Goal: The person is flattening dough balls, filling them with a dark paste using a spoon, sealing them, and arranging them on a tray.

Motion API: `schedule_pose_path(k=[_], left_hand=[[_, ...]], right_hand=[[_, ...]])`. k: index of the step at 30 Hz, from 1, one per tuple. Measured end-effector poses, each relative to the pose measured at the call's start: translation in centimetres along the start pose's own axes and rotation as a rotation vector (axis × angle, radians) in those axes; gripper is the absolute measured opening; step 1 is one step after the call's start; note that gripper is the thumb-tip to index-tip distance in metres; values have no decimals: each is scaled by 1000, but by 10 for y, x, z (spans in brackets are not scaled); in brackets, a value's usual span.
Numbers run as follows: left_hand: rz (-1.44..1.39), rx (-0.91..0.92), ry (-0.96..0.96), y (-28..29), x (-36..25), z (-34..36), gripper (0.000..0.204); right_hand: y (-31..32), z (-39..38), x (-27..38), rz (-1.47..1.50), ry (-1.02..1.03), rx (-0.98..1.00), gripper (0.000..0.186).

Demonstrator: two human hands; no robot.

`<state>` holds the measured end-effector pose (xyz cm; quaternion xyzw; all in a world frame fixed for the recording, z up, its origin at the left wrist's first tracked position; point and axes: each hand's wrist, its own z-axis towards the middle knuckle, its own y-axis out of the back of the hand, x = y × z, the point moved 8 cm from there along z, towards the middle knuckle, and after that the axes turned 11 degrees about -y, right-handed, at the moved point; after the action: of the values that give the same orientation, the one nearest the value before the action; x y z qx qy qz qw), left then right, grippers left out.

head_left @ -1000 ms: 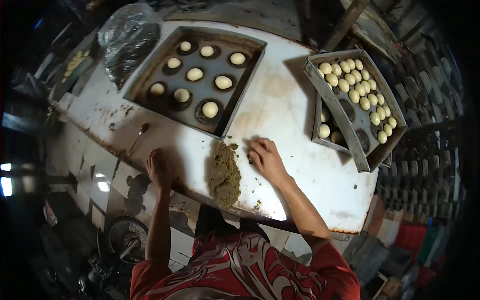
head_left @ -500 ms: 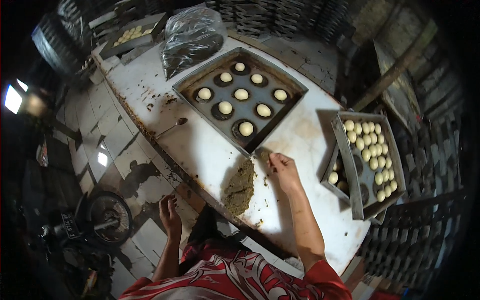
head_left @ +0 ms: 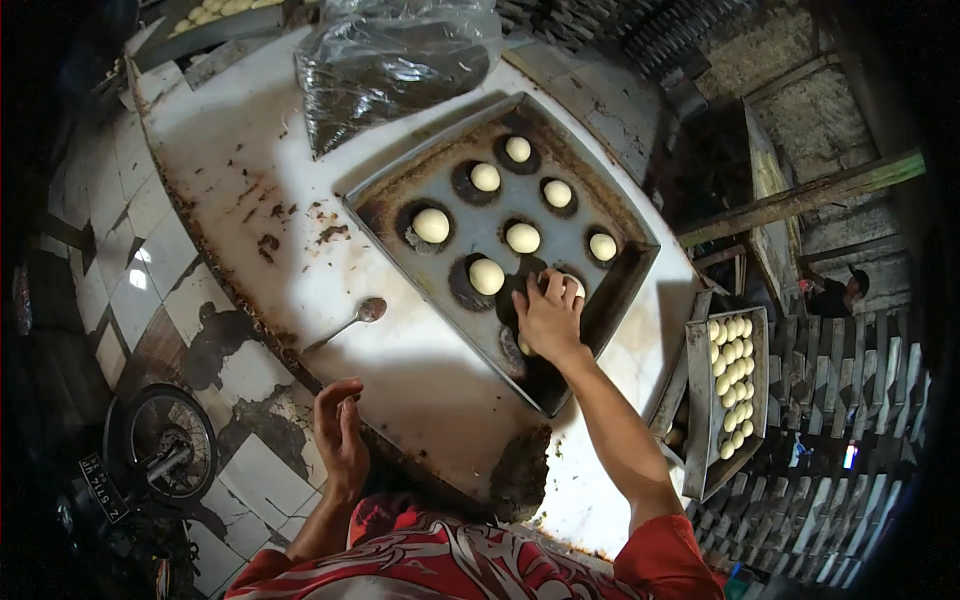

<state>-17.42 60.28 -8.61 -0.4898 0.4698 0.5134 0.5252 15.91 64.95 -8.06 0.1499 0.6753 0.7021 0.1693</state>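
Observation:
A square dark metal tray (head_left: 455, 345) lies on the table, with pale round dough balls (head_left: 522, 238) set apart on dark round marks. Over its near right part reaches my right hand (head_left: 550, 318), fingers curled onto a dough ball (head_left: 574, 287) that shows between them. Another ball is mostly hidden under that hand. My left hand (head_left: 341, 437) hovers by the table's near edge, fingers loosely bent and apart, nothing in it. Between my forearms, a mound of brown-green paste (head_left: 520, 473) sits on the white tabletop. A spoon (head_left: 371, 310) rests left of the tray.
A clear plastic bag with dark contents (head_left: 395, 85) stands behind the tray. Stacked metal trays of dough balls (head_left: 700, 440) are at the right, another tray (head_left: 170, 45) at the far left. A motorbike (head_left: 165, 460) stands left; a person (head_left: 838, 295) is far right.
My right hand has moved from beside the paste, where its fingers were pinched, forward into the tray onto a dough ball. The view has shifted; my left hand stays by the edge.

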Motion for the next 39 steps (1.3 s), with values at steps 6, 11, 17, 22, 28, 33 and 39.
schedule_pose_path(k=[6, 11, 17, 22, 28, 33, 39], left_hand=[[-128, 78, -58, -28, -6, 25, 20], [-94, 32, -62, -22, -20, 14, 22], [-114, -105, -53, 17, -36, -44, 24], [-138, -201, -38, 37, -52, -89, 24], [-157, -13, -71, -26, -66, -147, 22], [-211, 244, -127, -68, -84, -211, 24], [-30, -40, -1, 25, -59, -199, 20]], right_hand=[[-6, 4, 24, 2, -28, 76, 44], [-2, -9, 23, -105, 13, 406, 38], [65, 12, -51, 767, -89, 362, 31], [109, -58, -100, 1627, -36, 562, 30], [110, -92, -103, 1165, 53, 108, 27], [55, -41, -46, 619, 138, 68, 21], [10, 10, 2, 190, 133, 189, 28]])
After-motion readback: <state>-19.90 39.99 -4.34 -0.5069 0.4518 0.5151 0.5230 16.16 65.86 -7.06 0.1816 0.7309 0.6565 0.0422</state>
